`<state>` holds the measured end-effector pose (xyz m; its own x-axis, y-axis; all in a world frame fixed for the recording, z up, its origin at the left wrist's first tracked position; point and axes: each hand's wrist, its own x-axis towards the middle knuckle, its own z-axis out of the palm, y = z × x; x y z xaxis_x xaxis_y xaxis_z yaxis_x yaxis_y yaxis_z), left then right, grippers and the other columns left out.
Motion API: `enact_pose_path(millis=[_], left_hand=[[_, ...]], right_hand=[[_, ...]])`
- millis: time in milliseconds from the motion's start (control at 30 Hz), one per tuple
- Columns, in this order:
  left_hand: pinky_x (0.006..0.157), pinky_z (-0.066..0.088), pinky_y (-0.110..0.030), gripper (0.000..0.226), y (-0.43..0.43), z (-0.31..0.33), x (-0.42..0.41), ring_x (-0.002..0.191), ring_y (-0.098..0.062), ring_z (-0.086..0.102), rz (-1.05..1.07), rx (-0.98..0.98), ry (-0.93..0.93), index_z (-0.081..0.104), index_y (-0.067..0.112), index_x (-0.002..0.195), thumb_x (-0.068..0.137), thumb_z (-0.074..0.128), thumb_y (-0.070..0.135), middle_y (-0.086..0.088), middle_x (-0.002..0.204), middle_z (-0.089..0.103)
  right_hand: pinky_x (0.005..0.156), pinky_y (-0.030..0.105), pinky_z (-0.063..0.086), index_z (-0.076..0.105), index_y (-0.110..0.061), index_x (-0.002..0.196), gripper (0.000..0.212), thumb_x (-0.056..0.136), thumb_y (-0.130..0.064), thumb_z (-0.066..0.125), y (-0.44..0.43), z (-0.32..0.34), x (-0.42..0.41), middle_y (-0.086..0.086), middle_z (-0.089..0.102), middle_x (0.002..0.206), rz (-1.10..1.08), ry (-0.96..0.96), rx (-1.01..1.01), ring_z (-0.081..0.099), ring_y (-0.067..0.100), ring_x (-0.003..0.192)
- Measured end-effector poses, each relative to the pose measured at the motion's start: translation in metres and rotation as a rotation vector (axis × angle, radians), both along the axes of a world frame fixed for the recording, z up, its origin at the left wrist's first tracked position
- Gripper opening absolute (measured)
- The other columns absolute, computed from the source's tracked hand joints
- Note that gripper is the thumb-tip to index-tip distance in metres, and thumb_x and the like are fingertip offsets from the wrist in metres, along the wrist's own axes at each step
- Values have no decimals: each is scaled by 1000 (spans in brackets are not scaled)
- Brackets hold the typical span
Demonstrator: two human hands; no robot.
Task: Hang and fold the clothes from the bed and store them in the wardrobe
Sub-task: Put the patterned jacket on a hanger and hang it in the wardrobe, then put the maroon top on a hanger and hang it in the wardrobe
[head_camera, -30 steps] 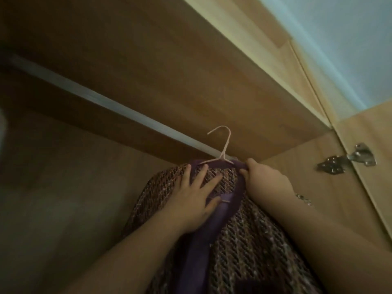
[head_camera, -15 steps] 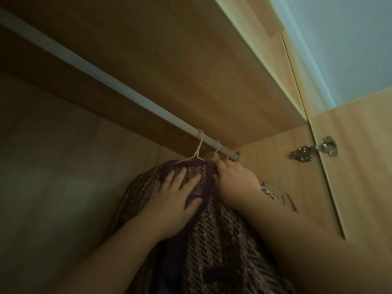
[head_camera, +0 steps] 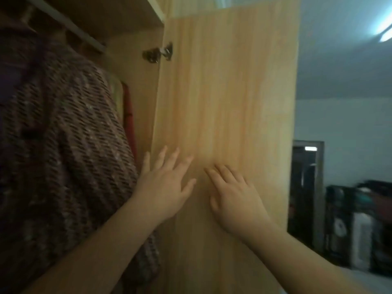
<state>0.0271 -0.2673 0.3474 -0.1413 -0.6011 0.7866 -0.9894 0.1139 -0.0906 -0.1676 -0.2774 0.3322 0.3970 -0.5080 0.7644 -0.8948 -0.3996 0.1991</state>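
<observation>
A brown and purple tweed garment [head_camera: 63,145] hangs inside the wardrobe at the left, under the metal rail [head_camera: 70,28]. Its hanger is hidden from me. My left hand [head_camera: 165,187] is held out with spread, straight fingers just right of the garment, in front of the open wardrobe door [head_camera: 229,92]. My right hand [head_camera: 233,196] is beside it, fingers straight, also in front of the door's inner face. Neither hand holds anything.
A red item [head_camera: 129,115] hangs behind the tweed garment near the wardrobe's side wall. A metal hinge [head_camera: 159,53] joins the door to the wardrobe. Beyond the door's right edge I see a dark doorway [head_camera: 305,187] and dark furniture [head_camera: 360,225].
Both hands have let go of the garment and hanger and come down to the right, in front of the door. The view has swung right and down from the rail.
</observation>
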Motion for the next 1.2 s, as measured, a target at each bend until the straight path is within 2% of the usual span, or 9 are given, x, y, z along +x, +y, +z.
enact_pose_path(millis=[167,233,300,433,600,733,1000,1200], left_hand=[[122,3,-52,68,-14,-105,-170,153,-24,-5,-255,248,40,3,42,155,95,24,65,0,168,3],[121,5,-53,69,-8,-141,-230,152,-29,-12,-329,319,93,-4,46,153,95,26,66,-7,166,-10],[120,7,-56,71,3,-175,-283,151,-33,-17,-380,377,128,-9,47,152,95,28,66,-6,165,-17],[121,7,-56,71,24,-242,-373,153,-29,-4,-551,456,-6,-1,40,155,93,24,62,-1,167,2],[121,7,-53,72,16,-320,-470,153,-30,1,-676,696,-134,2,38,156,96,36,58,-5,167,6],[120,15,-53,73,-5,-378,-543,152,-32,8,-756,813,-203,5,37,157,96,37,59,-7,167,11],[118,18,-54,73,-72,-462,-683,152,-32,8,-908,1038,-321,8,35,157,94,38,57,-5,167,9],[115,23,-49,71,-124,-499,-766,151,-31,13,-962,1090,-317,17,30,157,94,41,54,-9,164,17]], right_hand=[[119,45,21,20,-32,154,64,95,-38,41,45,-110,-161,-4,23,162,-198,-117,160,14,19,150],[119,45,20,20,-33,155,65,96,-40,45,65,-147,-219,-3,23,162,-294,-158,209,15,20,151],[118,46,23,25,-29,154,65,94,-39,49,86,-183,-275,1,27,161,-385,-200,272,19,24,150],[118,46,24,28,-25,153,65,93,-37,51,125,-253,-372,6,28,160,-581,-279,430,21,28,149],[117,48,26,39,-20,149,63,90,-32,55,158,-322,-459,8,34,157,-784,-412,563,26,30,147],[116,47,28,40,-20,149,65,87,-26,57,169,-367,-517,8,36,156,-912,-488,658,29,31,145],[118,45,23,28,-26,153,65,93,-28,53,123,-430,-626,-1,25,161,-1048,-617,847,17,26,149],[118,40,22,29,-23,153,62,95,-27,51,75,-464,-695,2,24,162,-1087,-643,932,16,24,150]])
